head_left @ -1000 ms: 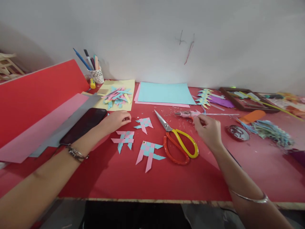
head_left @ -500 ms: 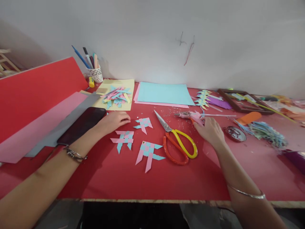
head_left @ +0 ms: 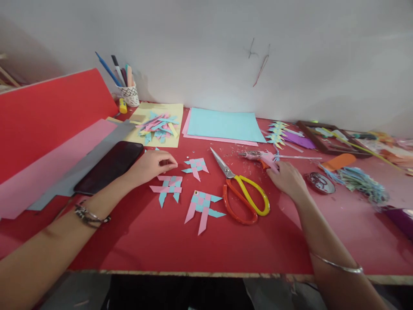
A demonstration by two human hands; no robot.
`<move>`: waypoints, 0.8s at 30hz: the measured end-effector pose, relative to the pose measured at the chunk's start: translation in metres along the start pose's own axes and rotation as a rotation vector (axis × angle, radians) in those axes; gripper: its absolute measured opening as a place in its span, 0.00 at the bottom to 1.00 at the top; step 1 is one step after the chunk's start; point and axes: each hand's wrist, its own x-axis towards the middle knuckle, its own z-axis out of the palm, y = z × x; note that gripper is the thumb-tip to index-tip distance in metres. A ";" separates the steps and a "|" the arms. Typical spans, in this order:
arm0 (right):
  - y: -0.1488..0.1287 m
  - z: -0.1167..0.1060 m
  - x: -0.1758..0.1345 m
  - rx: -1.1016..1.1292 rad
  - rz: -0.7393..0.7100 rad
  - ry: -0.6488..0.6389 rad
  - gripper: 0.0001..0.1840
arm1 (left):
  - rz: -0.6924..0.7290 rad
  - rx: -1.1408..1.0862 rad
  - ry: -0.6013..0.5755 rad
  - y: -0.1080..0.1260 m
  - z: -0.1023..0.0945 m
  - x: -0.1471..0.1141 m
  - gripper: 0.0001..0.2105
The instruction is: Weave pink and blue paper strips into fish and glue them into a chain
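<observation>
My left hand point(head_left: 150, 167) rests on the red table beside a black phone point(head_left: 108, 168), its fingers curled with thumb and fingertips together and nothing showing between them. Close by lie three woven pink and blue paper fish: one upper point(head_left: 196, 167), one left point(head_left: 169, 185), and a larger one point(head_left: 202, 203) with an eye. Scissors point(head_left: 229, 173) with red and yellow handles lie with blades closed, points away from me. My right hand point(head_left: 287, 178) is closed around the handle of a pink glue gun point(head_left: 260, 156), which lies on its side with a clear glue stick point(head_left: 300, 157) behind it.
Paper strips point(head_left: 159, 126) are heaped on a yellow sheet point(head_left: 135, 137). Blue paper point(head_left: 226, 125) lies by the wall. At right are a woven paper chain point(head_left: 276, 133), a round tin point(head_left: 321, 183), a tassel point(head_left: 363, 183) and a brown tray point(head_left: 342, 149). A pen cup point(head_left: 129, 95) stands back left.
The view has shifted slightly. My left fingers curl a little more, with the hand still on the table. My right hand stays at the glue gun; the paper fish and scissors lie as before.
</observation>
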 end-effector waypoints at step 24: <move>-0.032 -0.011 -0.012 0.491 0.046 0.172 0.17 | -0.368 -0.360 0.224 0.005 -0.009 -0.016 0.04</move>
